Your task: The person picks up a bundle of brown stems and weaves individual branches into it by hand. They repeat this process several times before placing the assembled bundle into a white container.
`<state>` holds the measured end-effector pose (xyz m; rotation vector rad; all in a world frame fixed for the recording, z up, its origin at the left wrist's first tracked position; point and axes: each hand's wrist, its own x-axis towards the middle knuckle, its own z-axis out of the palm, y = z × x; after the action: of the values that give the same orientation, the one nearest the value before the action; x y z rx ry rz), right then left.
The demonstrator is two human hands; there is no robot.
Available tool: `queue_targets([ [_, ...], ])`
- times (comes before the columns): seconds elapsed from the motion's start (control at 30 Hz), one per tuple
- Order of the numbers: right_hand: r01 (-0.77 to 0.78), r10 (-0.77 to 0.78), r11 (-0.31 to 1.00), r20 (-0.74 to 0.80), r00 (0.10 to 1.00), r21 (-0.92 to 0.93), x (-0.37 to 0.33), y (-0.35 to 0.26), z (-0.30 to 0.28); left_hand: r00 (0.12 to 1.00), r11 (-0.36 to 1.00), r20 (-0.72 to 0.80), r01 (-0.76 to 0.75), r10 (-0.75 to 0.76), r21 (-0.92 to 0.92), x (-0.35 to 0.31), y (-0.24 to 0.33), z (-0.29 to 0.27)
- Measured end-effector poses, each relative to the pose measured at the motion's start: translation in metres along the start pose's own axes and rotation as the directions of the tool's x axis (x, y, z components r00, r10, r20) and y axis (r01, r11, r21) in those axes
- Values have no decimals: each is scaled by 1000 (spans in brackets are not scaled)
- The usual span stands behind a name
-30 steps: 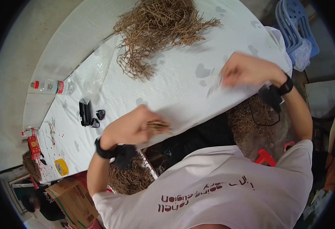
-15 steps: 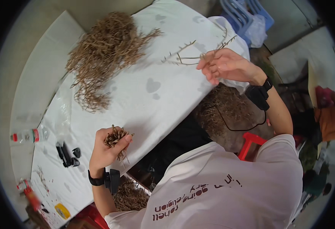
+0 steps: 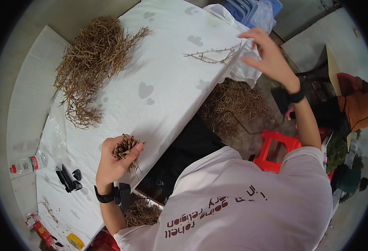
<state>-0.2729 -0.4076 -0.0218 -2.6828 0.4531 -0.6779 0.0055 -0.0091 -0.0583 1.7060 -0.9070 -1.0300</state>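
Observation:
My left hand (image 3: 111,162) is closed around a bundle of short dried twigs (image 3: 125,147), their cut ends bunched above the thumb, over the near edge of the table. My right hand (image 3: 267,56) is at the table's far right edge, fingers apart and nothing in its grasp. Just left of its fingertips is a thin branching twig (image 3: 211,56); I cannot tell whether it lies on the cloth or is still dropping. A large tangled heap of brown dried twigs (image 3: 94,54) covers the table's far left part.
The table has a white cloth (image 3: 158,113) with grey hearts. A plastic bottle (image 3: 24,165), black device (image 3: 66,179) and yellow tape roll (image 3: 75,241) are at the left. More twigs (image 3: 234,106) and a red stool (image 3: 276,150) are on the floor; a person (image 3: 355,108) is at the right.
My right hand has let go of the branching twig and moved up and right, its fingers spreading. My left hand keeps the bundle. The whole view has shifted slightly.

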Motion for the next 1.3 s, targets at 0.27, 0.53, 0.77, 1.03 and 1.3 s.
queue_targets([
  [0.27,8,1,999,217,976,-41,6,17,45,1000,1000,-18,11,-11,7,-19,-3,2],
  [0.53,-23,28,989,-30,999,146,-2,21,-13,996,1000,-89,-4,3,-13,-27,-4,6],
  [0.77,25,-33,997,108,994,70,0,4,27,999,999,-19,-33,33,17,-13,-3,12],
  [1.03,-103,103,994,7,995,-43,17,13,48,998,999,-52,-39,40,13,-20,-4,12],
  [1.3,-114,109,993,-138,985,-32,33,34,8,995,997,-82,-47,51,55,-27,-5,9],
])
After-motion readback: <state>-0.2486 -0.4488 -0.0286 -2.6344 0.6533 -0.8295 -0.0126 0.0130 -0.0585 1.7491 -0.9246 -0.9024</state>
